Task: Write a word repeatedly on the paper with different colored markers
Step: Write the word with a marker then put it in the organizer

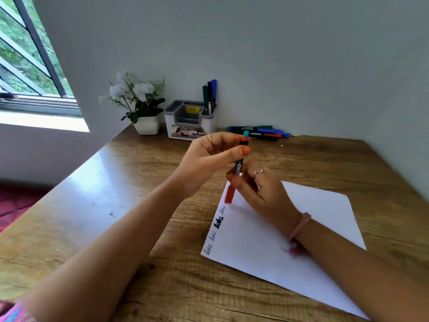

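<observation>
Two hands meet on one marker above the upper corner of the sheet. The left hand (209, 156) curls its fingers round the upper end of the black-barrelled marker with a red cap (236, 168), thumb laid across the barrel just under its teal end plug. The right hand (257, 187) has its fingers bent round the lower part of the barrel, close above the red cap, which points down toward the paper; whether the cap is seated or coming free cannot be told. The marker stands nearly upright, tilted slightly with its top to the right.

Beneath it lies the white sheet of paper (301, 228), set at an angle on the brown wood-grain table (139, 205). Along the sheet's left edge runs a column of short handwritten words (217, 231) in blue and black inks, one in thicker black strokes. A reddish smudge shows on the paper beside the right wrist, which wears a pink band (300, 225).

Against the far wall lies a loose group of capped markers in green, blue, red and black (260, 132). Left of them stands a white and grey plastic desk organiser (190, 122) holding upright green, black and blue pens (209, 94). Beside that sits a white square pot of white artificial flowers (139, 105), and a barred window (27, 54) fills the upper left.
</observation>
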The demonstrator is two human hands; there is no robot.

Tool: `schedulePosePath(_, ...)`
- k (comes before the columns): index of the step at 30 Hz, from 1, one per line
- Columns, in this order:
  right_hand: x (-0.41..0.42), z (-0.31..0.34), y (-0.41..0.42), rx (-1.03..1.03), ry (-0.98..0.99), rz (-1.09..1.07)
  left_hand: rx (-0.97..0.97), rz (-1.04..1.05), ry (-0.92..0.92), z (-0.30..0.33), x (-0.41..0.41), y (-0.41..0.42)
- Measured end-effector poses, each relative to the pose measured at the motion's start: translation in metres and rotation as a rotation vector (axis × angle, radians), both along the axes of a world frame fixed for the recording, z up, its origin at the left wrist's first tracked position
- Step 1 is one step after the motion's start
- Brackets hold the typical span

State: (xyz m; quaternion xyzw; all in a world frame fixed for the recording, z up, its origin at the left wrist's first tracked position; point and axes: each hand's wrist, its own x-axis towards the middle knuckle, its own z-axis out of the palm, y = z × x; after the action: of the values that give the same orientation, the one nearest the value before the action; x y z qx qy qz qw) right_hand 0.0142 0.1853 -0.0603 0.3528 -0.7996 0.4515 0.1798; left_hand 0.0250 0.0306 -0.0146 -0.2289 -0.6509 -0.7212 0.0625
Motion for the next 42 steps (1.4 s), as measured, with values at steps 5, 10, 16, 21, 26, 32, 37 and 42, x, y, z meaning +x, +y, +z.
schedulePosePath(5, -0.004, 0.004, 0.009, -0.230, -0.155, 0.002, -0.370, -0.028, -0.177, -0.004, -0.002, 0.000)
schedulePosePath(10, -0.005, 0.007, 0.010, -0.357, -0.326, 0.064, -0.480, -0.192, -0.245, -0.002, 0.006, 0.012)
schedulePosePath(16, 0.004, 0.015, 0.007, -0.478, -0.464, 0.080, -0.137, -0.187, -0.380, -0.011, 0.012, 0.026)
schedulePosePath(21, 0.001, 0.018, 0.009, -0.529, -0.578, 0.086, -0.046, -0.193, -0.403, -0.011, 0.015, 0.034)
schedulePosePath(26, 0.002, 0.018, 0.006, -0.514, -0.614, 0.075, -0.155, -0.147, -0.326, -0.012, 0.013, 0.034)
schedulePosePath(32, 0.001, 0.018, 0.005, -0.522, -0.697, 0.043, -0.203, -0.084, -0.312, -0.014, 0.008, 0.034)
schedulePosePath(37, -0.004, 0.020, 0.007, -0.632, -0.755, 0.128, -0.259, -0.044, -0.328, -0.016, 0.008, 0.031)
schedulePosePath(42, -0.006, 0.017, 0.014, -0.657, -0.760, 0.144, -0.584, -0.169, -0.283, -0.008, -0.004, -0.003)
